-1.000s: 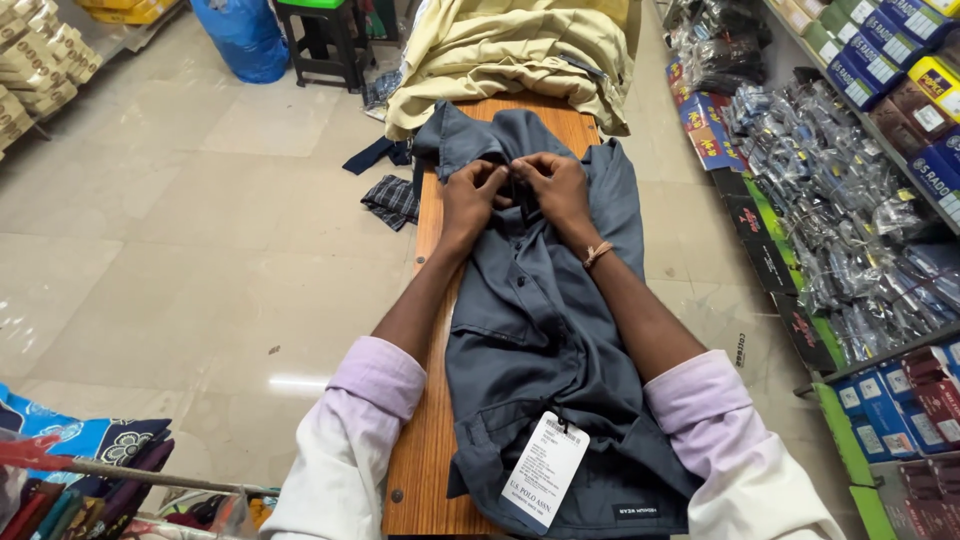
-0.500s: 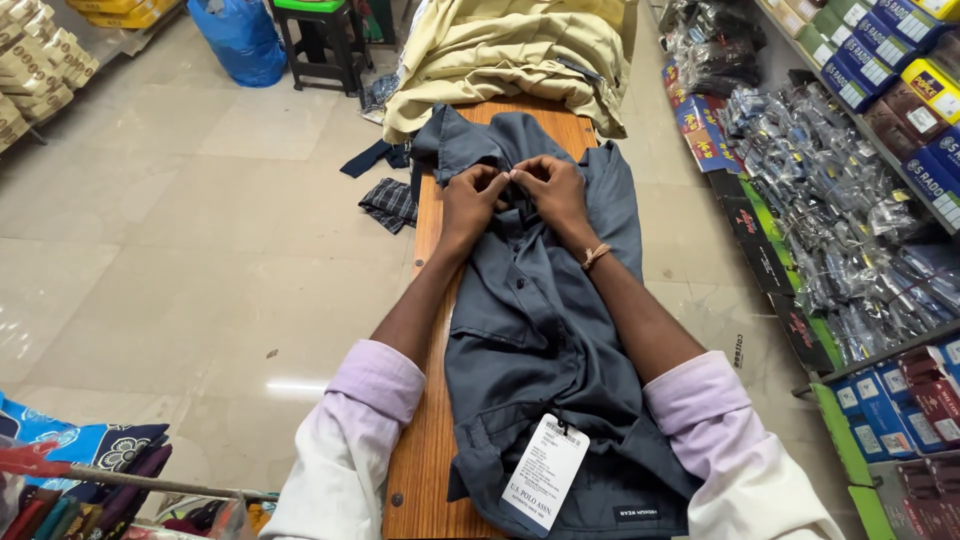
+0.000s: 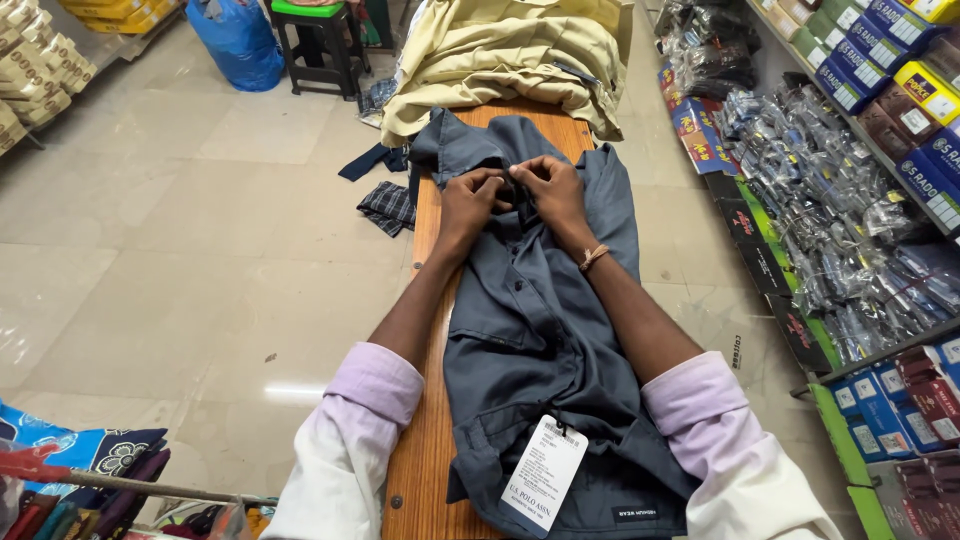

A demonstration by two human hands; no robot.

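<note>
Wooden bench: both hands still pinch grey shirt placket.

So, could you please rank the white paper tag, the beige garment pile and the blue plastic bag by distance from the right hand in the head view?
1. Beige garment pile: just beyond the right hand, at the bench's far end.
2. White paper tag: at the near end, on the grey shirt.
3. Blue plastic bag: far left, on the floor.

The person wears a pale lilac shirt, both sleeves rolled up into thick cuffs above the elbows, forearms bare. A thin tan bracelet circles the wrist just behind the right hand.
</note>
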